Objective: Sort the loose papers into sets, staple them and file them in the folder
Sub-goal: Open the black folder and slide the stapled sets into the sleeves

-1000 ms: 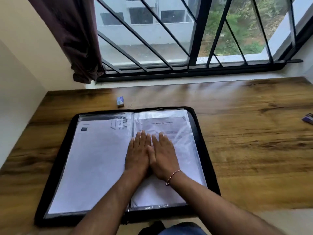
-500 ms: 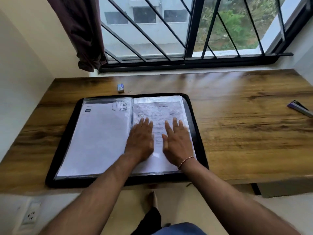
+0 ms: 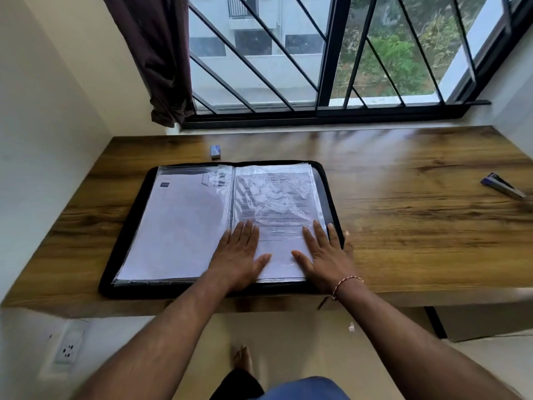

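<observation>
A black zip folder [image 3: 124,235] lies open on the wooden desk [image 3: 418,220]. Its clear sleeves hold white papers: a mostly blank sheet on the left page [image 3: 178,226] and a printed sheet on the right page [image 3: 274,197]. My left hand [image 3: 238,252] lies flat, fingers straight, on the lower part of the right page next to the spine. My right hand [image 3: 324,252] lies flat on the same page at its outer edge, little finger over the folder's rim. A stapler [image 3: 503,187] lies at the desk's far right.
A small blue staple box [image 3: 215,151] sits behind the folder near the window. A barred window [image 3: 326,67] and a dark curtain [image 3: 155,59] stand behind the desk. A wall socket [image 3: 67,349] is low on the left; a bare foot [image 3: 242,359] shows below.
My two hands have slid apart across the right page, from side by side to its two edges. The view has pulled back and the desk's front edge now shows.
</observation>
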